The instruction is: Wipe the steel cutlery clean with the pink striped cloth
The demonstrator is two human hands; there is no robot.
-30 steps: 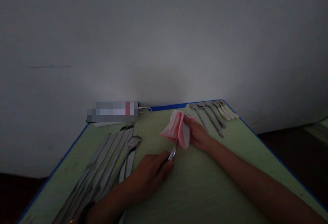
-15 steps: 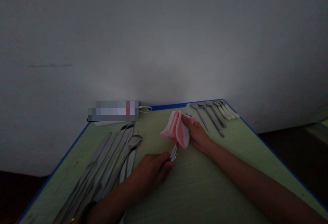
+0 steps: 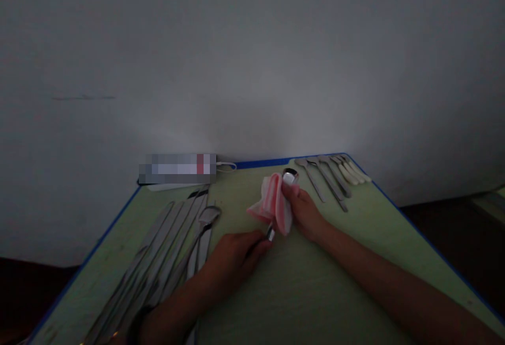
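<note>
My left hand [image 3: 243, 253] is closed round the handle end of a metal spoon [image 3: 291, 176], held above the middle of the table. A pink and white striped cloth [image 3: 272, 200] is folded about the spoon's stem, pinched by my right hand [image 3: 305, 211]. The shiny bowl of the spoon sticks out beyond the cloth at the far end, and a short piece of handle shows between the cloth and my left fingers. Cloth and fingers hide the rest of the stem.
Knives [image 3: 158, 240] and a larger spoon [image 3: 209, 216] lie on the left of the green table [image 3: 315, 282]. At the back right are several spoons [image 3: 329, 176] and some white-handled cutlery [image 3: 353, 171]. A blurred-out device [image 3: 177, 169] with a white cable [image 3: 226, 166] stands by the wall.
The cloth has slid down the spoon toward my left hand, and more of the spoon's bowl now shows. Both hands keep their hold.
</note>
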